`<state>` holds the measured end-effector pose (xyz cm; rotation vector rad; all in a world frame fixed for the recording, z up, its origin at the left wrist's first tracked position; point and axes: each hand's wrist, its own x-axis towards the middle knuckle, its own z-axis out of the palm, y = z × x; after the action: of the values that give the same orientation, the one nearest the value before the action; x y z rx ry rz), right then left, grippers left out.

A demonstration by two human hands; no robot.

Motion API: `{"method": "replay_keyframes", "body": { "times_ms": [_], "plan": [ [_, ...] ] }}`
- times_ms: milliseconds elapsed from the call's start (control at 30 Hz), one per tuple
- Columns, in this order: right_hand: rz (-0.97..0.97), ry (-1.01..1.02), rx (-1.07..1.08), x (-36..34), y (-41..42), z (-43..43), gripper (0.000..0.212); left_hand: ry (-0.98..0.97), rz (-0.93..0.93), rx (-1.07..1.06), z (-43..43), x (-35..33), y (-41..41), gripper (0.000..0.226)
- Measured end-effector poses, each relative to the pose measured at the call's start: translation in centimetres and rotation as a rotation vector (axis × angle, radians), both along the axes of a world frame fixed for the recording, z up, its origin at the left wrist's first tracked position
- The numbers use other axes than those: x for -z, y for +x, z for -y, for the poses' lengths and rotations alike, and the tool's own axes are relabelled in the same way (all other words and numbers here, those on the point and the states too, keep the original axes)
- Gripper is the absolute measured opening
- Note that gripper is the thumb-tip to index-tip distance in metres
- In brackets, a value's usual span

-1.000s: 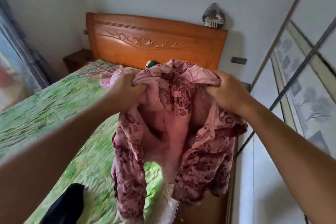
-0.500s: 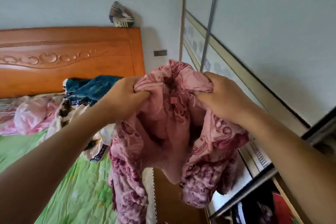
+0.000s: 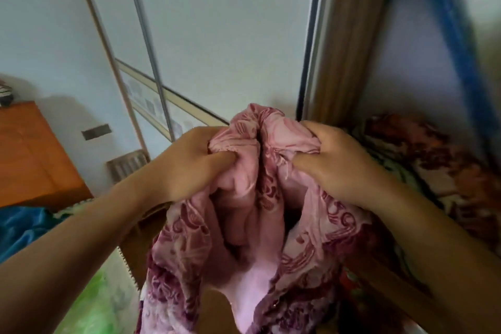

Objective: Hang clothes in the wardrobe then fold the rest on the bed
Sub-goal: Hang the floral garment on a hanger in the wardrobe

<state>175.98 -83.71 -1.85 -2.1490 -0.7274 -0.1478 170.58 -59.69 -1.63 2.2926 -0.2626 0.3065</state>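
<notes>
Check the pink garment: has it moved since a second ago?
Yes. The pink garment has been carried right, away from the orange headboard, which is now at far left, to the open wardrobe.

Sliding wardrobe door point(image 3: 217, 35): blocks our left. Wooden jamb point(image 3: 349, 49): beside it. Open bay point(image 3: 406, 84), right of jamb: floral bedding point(image 3: 423, 160) fills the bottom; we see free room above, blue strip point(image 3: 452, 35) crossing it.

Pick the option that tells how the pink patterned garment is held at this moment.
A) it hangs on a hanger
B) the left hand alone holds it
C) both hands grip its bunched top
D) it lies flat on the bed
C: the left hand and the right hand each grip the bunched top of the pink patterned garment, and the rest of it hangs below them.
</notes>
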Motion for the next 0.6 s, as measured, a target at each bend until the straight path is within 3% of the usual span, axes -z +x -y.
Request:
{"method": "replay_keyframes", "body": {
  "times_ms": [300, 400, 600],
  "plan": [
    [0.124, 0.036, 0.325, -5.0, -3.3, 12.7, 0.027, -0.096, 0.137, 0.353, 14.2, -4.5, 4.1, 0.019],
    [0.184, 0.047, 0.419, -7.3, -3.8, 15.9, 0.017, -0.121, 0.160, 0.478, 17.8, -6.6, 5.7, 0.021],
    [0.300, -0.038, 0.599, -11.2, -2.7, 21.3, 0.027, -0.156, 0.212, 0.611, 23.3, -10.8, 10.2, 0.029]
  ]
}}
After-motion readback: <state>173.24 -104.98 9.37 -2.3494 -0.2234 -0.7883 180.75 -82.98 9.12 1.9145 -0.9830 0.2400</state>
